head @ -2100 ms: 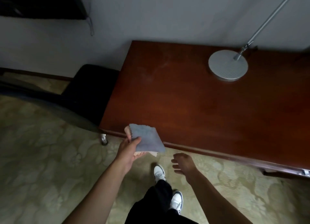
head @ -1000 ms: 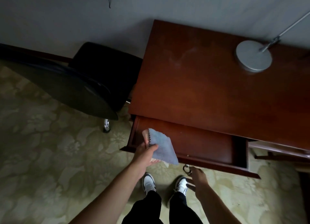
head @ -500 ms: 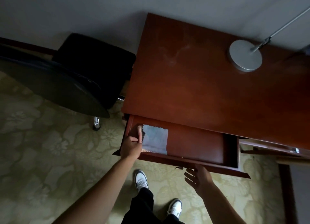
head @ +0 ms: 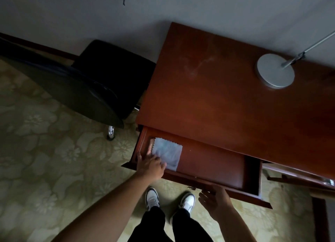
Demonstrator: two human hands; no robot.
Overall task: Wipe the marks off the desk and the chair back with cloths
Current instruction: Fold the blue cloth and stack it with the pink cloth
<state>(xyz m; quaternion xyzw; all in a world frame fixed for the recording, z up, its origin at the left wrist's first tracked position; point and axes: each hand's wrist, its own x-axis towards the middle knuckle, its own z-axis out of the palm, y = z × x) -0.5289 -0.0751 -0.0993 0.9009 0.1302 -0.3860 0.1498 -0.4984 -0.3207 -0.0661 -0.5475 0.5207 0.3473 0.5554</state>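
Note:
A blue-grey cloth (head: 167, 152) lies flat in the left end of the open drawer (head: 213, 166), with a pink cloth (head: 151, 144) peeking out under its left edge. My left hand (head: 150, 164) reaches into the drawer, its fingers resting on the blue-grey cloth's near left corner. My right hand (head: 214, 201) is below the drawer front, with fingertips touching its lower edge beside the small metal handle (head: 191, 188). The red-brown desk top (head: 226, 105) shows faint pale smudges (head: 197, 66) near its far left. The black chair (head: 112, 73) stands left of the desk, its dark back (head: 68, 89) towards me.
A round silver lamp base (head: 275, 70) with a slanting metal rod sits on the desk's far right. The chair's chrome caster (head: 111, 132) is close to the drawer's left corner. My feet (head: 170, 199) stand on patterned carpet (head: 45, 160) in front of the drawer. A grey wall runs behind.
The drawer has been pulled open. My left hand carried the cloths from above the desk edge into the drawer and laid them flat. My right hand left the handle for the drawer front.

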